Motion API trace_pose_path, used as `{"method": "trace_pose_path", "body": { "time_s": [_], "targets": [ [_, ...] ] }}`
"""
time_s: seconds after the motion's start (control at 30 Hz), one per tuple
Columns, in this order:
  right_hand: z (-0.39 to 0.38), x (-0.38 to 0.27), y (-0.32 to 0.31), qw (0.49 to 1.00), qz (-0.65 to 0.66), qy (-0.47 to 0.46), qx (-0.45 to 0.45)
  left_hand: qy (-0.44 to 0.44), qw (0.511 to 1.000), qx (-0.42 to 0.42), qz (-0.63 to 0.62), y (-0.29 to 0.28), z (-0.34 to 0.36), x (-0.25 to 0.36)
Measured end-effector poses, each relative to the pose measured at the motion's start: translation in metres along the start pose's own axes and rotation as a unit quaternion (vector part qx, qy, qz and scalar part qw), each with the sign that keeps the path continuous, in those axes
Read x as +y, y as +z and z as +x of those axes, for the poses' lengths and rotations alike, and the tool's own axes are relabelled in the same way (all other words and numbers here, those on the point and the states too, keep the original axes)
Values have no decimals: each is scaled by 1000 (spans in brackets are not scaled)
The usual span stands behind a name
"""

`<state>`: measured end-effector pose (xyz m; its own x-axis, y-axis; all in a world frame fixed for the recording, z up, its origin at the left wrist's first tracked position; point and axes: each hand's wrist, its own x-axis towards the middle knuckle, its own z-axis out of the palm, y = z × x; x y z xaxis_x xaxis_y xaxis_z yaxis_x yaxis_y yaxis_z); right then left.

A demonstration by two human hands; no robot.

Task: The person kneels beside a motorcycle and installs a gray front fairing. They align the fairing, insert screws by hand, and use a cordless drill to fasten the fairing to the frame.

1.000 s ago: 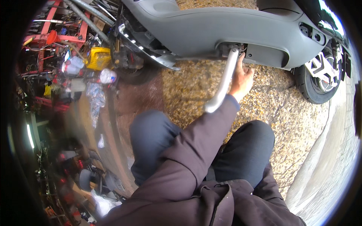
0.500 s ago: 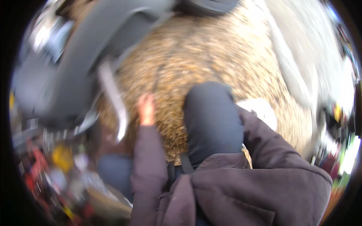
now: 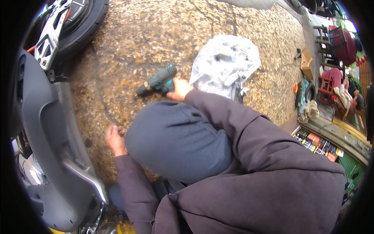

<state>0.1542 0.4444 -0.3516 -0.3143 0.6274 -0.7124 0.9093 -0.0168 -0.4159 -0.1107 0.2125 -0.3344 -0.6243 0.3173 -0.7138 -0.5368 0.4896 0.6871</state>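
My right hand grips a teal and black cordless drill low over the gravelly ground, just beyond my raised knee. A clear plastic bag, its contents unclear, lies close by on the right. My left hand is left of the knee, fingers curled together; anything in them is too small to make out. Beside it stands the grey scooter body panel with a bent silver bar along its lower side.
The scooter's wheel and white metal bracket are at the upper left. Along the right edge are stools, a seated person, a cardboard box, a tyre, shoes, and wooden planks over printed packaging. Something yellow shows under the scooter at the bottom.
The view has swung right, so the scooter now lies on the left. My left hand has come away from the silver bar, and my right hand, earlier hidden, now holds the drill.
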Motion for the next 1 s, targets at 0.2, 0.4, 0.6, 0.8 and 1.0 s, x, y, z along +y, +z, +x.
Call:
{"method": "trace_pose_path", "body": {
  "time_s": [0.2,0.4,0.6,0.8,1.0],
  "targets": [
    [-34,-20,-22,997,-43,4,70,60,994,-24,90,-2,-25,-10],
    [-110,1,-54,992,56,-9,116,-62,998,-34,-4,-50,-54,-21],
    [-229,73,-67,941,-14,87,326,16,995,-98,25,-62,-74,-11],
    [-368,163,-4,887,201,133,395,11,970,-241,32,-21,-106,-16],
    [-434,220,9,864,62,206,455,73,955,-281,57,27,-130,-42]
  ]
}}
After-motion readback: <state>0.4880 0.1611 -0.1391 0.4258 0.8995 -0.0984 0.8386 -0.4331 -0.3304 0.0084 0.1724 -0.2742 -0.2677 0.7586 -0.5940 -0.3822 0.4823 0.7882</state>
